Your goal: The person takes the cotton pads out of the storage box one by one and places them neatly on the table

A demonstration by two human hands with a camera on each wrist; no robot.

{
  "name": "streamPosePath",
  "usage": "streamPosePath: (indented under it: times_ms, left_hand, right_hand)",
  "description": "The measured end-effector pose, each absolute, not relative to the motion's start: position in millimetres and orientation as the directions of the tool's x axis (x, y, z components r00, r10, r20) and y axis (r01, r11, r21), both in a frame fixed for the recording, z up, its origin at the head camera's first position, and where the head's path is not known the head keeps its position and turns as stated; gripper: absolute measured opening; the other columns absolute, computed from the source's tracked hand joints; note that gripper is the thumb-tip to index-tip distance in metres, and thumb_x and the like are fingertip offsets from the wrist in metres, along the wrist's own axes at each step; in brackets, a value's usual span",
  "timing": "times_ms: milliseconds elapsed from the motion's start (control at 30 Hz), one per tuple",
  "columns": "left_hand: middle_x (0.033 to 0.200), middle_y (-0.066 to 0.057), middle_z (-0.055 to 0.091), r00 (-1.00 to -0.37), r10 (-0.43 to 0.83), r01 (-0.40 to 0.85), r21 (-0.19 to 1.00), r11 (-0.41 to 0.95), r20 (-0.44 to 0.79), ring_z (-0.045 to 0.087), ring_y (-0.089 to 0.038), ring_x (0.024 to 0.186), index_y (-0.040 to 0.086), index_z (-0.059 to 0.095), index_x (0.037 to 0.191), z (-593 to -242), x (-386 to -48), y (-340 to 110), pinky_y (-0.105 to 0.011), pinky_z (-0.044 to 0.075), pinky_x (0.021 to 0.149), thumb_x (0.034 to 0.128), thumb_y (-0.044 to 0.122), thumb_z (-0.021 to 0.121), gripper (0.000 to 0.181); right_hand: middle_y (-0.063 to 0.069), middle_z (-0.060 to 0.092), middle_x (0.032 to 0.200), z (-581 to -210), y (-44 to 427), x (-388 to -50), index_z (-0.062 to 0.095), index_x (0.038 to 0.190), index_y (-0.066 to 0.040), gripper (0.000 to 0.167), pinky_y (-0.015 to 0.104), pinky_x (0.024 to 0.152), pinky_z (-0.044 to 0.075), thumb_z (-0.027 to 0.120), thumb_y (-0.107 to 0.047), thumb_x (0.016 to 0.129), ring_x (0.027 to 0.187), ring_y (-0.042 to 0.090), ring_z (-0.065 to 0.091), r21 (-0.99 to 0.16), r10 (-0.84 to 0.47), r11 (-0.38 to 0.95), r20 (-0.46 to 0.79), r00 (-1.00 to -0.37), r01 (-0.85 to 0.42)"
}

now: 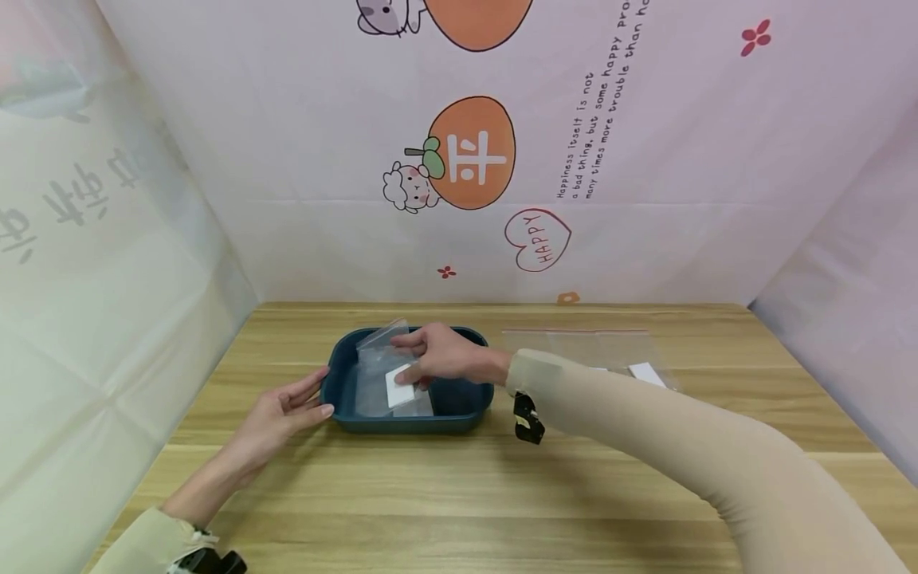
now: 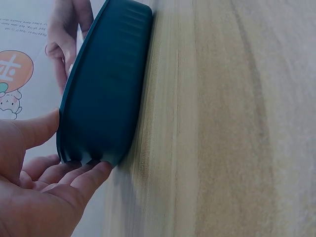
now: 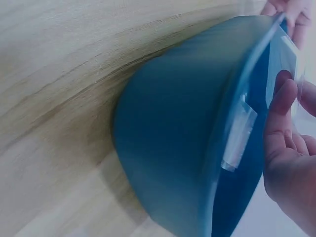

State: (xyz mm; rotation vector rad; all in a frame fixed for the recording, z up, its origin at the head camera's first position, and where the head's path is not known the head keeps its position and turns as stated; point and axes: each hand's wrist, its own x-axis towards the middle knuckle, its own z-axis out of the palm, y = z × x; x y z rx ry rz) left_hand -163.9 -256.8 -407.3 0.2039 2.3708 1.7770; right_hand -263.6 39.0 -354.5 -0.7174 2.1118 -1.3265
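A dark blue basin (image 1: 402,426) stands on the wooden table. My left hand (image 1: 276,414) holds its left end, with the thumb at the rim and the fingertips against the outer wall, as the left wrist view (image 2: 49,182) shows. Over the basin, my right hand (image 1: 445,355) pinches a clear zip bag (image 1: 373,383) with a white card (image 1: 397,389) in it. In the right wrist view, thumb and fingers meet on this bag (image 3: 284,61). Another clear plastic piece (image 3: 240,136) shows inside the basin, beneath the right hand; its full shape is hidden.
Several flat clear zip bags (image 1: 574,347) lie behind my right forearm, and a white card (image 1: 647,374) shows in one. The forearm partly covers them. A printed cloth (image 1: 344,247) hangs at the table's back edge, with cloth walls at both sides.
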Motion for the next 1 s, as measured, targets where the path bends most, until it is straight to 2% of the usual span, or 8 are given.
streamPosePath:
  times_ms: [167, 367, 533, 767, 867, 1000]
  left_hand:
    - [0.169, -0.018, 0.026, -0.974, 0.213, -0.008, 0.957, 0.291, -0.073, 0.025, -0.039, 0.154, 0.004, 0.033, 0.164, -406, -163, -257, -0.024, 0.047, 0.105, 0.103, 0.019, 0.072, 0.074]
    - [0.169, -0.017, 0.026, -0.975, 0.208, -0.02, 0.956, 0.291, -0.084, 0.025, -0.038, 0.154, 0.005, 0.033, 0.165, -404, -163, -257, -0.025, 0.048, 0.106, 0.1029, 0.02, 0.073, 0.075]
    - [0.169, -0.017, 0.027, -0.975, 0.207, -0.017, 0.957, 0.29, -0.08, 0.025, -0.038, 0.154, 0.004, 0.034, 0.164, -406, -164, -257, -0.026, 0.047, 0.106, 0.1023, 0.02, 0.073, 0.075]
    - [0.169, -0.018, 0.026, -0.976, 0.205, -0.015, 0.957, 0.29, -0.077, 0.025, -0.039, 0.154, 0.003, 0.033, 0.164, -407, -163, -256, -0.026, 0.046, 0.107, 0.1018, 0.022, 0.074, 0.077]
    - [0.169, -0.018, 0.026, -0.975, 0.206, -0.015, 0.957, 0.288, -0.077, 0.024, -0.039, 0.155, 0.003, 0.033, 0.164, -407, -164, -257, -0.026, 0.046, 0.106, 0.1019, 0.022, 0.074, 0.077]
    - [0.169, -0.018, 0.027, -0.976, 0.206, -0.011, 0.958, 0.288, -0.073, 0.025, -0.038, 0.154, 0.004, 0.033, 0.164, -407, -164, -257, -0.024, 0.047, 0.105, 0.1016, 0.023, 0.074, 0.077]
  right_hand:
    - [0.009, 0.054, 0.156, -347, 54, -260, 0.055, 0.153, -0.004, 0.065, 0.037, 0.073, 0.061, 0.081, -0.006, 0.094, 0.069, 0.018, 0.064, -0.911, -0.656, 0.38, -0.143, -0.741, -0.16]
    - [0.006, 0.058, 0.152, -338, 77, -254, 0.051, 0.157, -0.009, 0.072, 0.041, 0.073, 0.06, 0.082, -0.008, 0.093, 0.073, 0.019, 0.064, -0.92, -0.61, 0.365, -0.118, -0.784, -0.145]
    - [0.006, 0.058, 0.152, -327, 99, -244, 0.05, 0.158, -0.009, 0.074, 0.032, 0.069, 0.057, 0.082, -0.008, 0.092, 0.078, 0.021, 0.065, -0.927, -0.589, 0.348, -0.1, -0.802, -0.139]
    - [0.013, 0.054, 0.154, -319, 136, -229, 0.045, 0.16, -0.004, 0.074, 0.031, 0.064, 0.059, 0.079, -0.003, 0.093, 0.06, 0.02, 0.063, -0.946, -0.624, 0.273, -0.038, -0.781, -0.173]
    - [0.015, 0.052, 0.156, -318, 153, -221, 0.044, 0.159, -0.002, 0.075, 0.03, 0.061, 0.058, 0.08, -0.001, 0.093, 0.057, 0.021, 0.062, -0.959, -0.616, 0.239, -0.025, -0.788, -0.156]
    - [0.013, 0.049, 0.159, -318, 175, -207, 0.043, 0.16, -0.003, 0.079, 0.031, 0.063, 0.059, 0.082, -0.004, 0.092, 0.058, 0.022, 0.062, -0.954, -0.586, 0.256, -0.025, -0.81, -0.156]
